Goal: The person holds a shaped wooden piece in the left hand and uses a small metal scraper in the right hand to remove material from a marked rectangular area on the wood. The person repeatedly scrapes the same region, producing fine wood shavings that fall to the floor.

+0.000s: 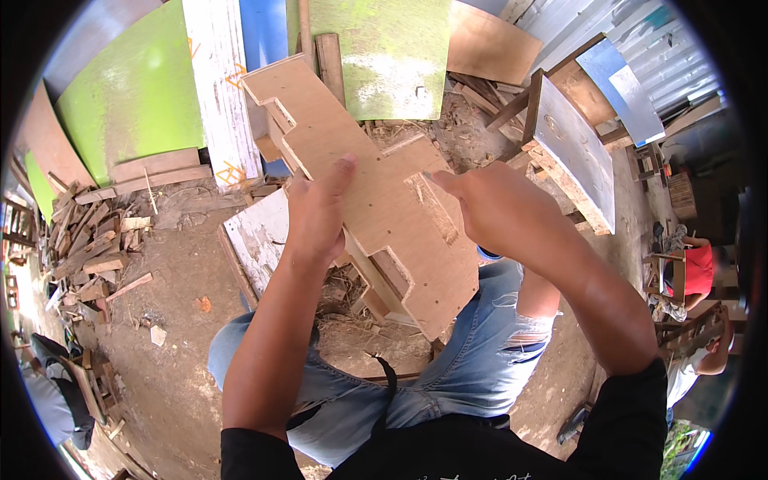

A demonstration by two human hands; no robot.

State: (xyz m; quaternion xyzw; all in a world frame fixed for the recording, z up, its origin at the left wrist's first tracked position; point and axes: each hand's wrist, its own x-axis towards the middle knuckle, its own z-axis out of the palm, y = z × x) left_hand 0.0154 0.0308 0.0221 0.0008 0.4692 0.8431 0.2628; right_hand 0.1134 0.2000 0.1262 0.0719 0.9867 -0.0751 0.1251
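Note:
A wooden assembly with a notched plywood face lies aslant over my knees. It has stepped cut-outs along its left edge, small dark dots like nail heads, and a long rough-edged slot on its right part. My left hand is closed round the left edge, thumb flat on the face. My right hand is curled at the right side, a fingertip reaching the slot's upper end. Whether its hidden fingers hold anything, I cannot make out. Side panels show beneath the face.
A pale worn board lies under the assembly. Wood scraps are heaped at left. Green panels lean at the back. A silvery-topped wooden stand is at the right. People sit farther off, one in red.

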